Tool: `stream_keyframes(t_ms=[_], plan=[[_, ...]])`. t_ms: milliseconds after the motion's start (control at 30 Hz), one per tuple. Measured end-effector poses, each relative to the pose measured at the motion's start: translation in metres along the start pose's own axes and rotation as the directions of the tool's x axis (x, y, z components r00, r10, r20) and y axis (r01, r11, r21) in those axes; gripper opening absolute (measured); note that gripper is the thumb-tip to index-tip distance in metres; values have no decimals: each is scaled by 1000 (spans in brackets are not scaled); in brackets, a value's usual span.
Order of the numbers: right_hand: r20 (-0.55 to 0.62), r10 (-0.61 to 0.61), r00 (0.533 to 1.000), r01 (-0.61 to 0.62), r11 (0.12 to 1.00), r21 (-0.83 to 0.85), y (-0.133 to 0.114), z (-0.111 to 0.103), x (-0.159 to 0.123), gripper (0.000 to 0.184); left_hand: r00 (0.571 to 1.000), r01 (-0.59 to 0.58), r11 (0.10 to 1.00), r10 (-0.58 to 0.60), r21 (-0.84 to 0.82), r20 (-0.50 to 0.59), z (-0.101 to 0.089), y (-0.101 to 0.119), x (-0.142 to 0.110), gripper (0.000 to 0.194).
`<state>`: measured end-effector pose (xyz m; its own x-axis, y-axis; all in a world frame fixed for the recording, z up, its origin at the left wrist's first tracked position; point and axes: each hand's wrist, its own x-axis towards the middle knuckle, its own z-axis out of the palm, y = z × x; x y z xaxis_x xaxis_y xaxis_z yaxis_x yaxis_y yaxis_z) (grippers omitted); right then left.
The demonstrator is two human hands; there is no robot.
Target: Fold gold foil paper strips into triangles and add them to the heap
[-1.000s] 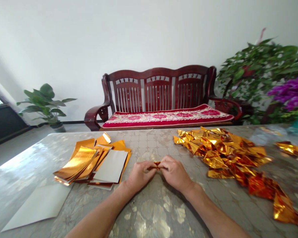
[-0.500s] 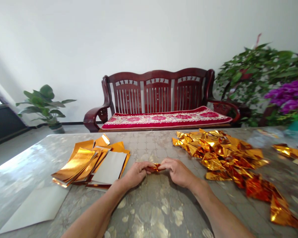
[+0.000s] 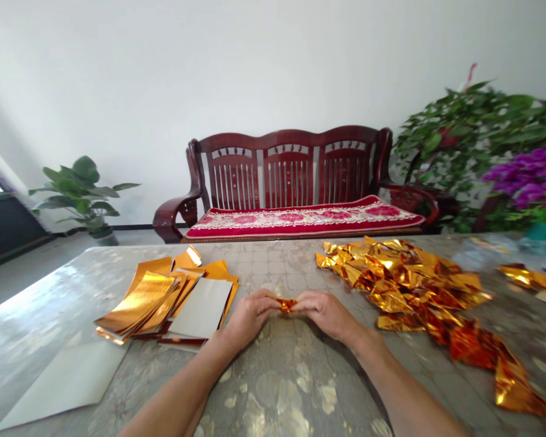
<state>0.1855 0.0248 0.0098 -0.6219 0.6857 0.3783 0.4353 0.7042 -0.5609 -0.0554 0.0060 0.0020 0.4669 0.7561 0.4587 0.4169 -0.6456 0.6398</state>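
Note:
Between my two hands is a small folded piece of gold foil paper (image 3: 286,305), its middle showing and its ends covered by my fingers. My left hand (image 3: 252,313) pinches the left end. The right end is pinched by my right hand (image 3: 326,312). To the left lies a fanned stack of gold foil sheets (image 3: 148,297), with a pale sheet (image 3: 199,308) face down on top. A heap of folded gold foil pieces (image 3: 404,279) spreads over the table to the right of my right hand.
A single pale sheet (image 3: 66,382) lies at the table's (image 3: 273,376) front left. Clear plastic bags (image 3: 489,252) and another gold piece (image 3: 532,279) sit at the right. Behind the table stands a wooden bench (image 3: 287,173), with potted plants (image 3: 84,188) and purple flowers (image 3: 530,176) at the sides.
My hands have shifted slightly around the foil piece, and a little more of its middle shows between my fingers. The sheets and the heap have not moved.

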Motion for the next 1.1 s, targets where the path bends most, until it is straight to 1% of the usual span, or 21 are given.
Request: stream_keyframes(t_ms=[67, 167, 300, 433, 567, 667, 700, 767, 833, 900, 933, 1100], plan=[[-31, -1, 1000, 2, 1000, 7, -2, 1, 1, 41, 999, -23, 998, 26, 62, -47, 1, 0, 0, 23], [-68, 0, 998, -1, 1000, -7, -5, 2, 1, 44, 996, -20, 994, 29, 112, -81, 3, 0, 0, 22], [-94, -2, 996, -5, 997, -80, -4, 4, -1, 46, 996, 4, 991, 8, 134, -87, 6, -1, -1, 21], [-120, -5, 993, -15, 986, -165, -2, 5, -2, 45, 996, 36, 984, -21, 174, -85, 7, 2, 0, 22], [-134, -30, 990, -1, 974, -228, -3, 8, -2, 42, 992, 93, 981, -77, 171, -99, 8, 12, 4, 20], [-120, -32, 992, 0, 968, -252, -8, 10, -2, 36, 977, 178, 969, -153, 174, -146, 11, 16, 8, 30], [-114, -23, 993, -7, 968, -251, -11, 11, -2, 32, 969, 209, 962, -180, 173, -169, 13, 16, 9, 33], [-113, 9, 994, -36, 970, -240, -17, 11, -1, 24, 950, 260, 951, -222, 164, -218, 16, 14, 9, 32], [-140, 56, 989, -87, 970, -229, -22, 12, 1, 27, 939, 278, 949, -236, 149, -252, 20, 11, 8, 27], [-181, 102, 978, -142, 964, -226, -25, 15, 2, 32, 937, 265, 955, -223, 134, -268, 23, 10, 7, 21], [-202, 119, 972, -166, 959, -229, -25, 16, 2, 32, 939, 255, 959, -214, 127, -271, 24, 10, 7, 19], [-274, 152, 950, -222, 943, -248, -21, 23, 2, 20, 948, 204, 972, -167, 114, -272, 25, 12, 6, 17]])
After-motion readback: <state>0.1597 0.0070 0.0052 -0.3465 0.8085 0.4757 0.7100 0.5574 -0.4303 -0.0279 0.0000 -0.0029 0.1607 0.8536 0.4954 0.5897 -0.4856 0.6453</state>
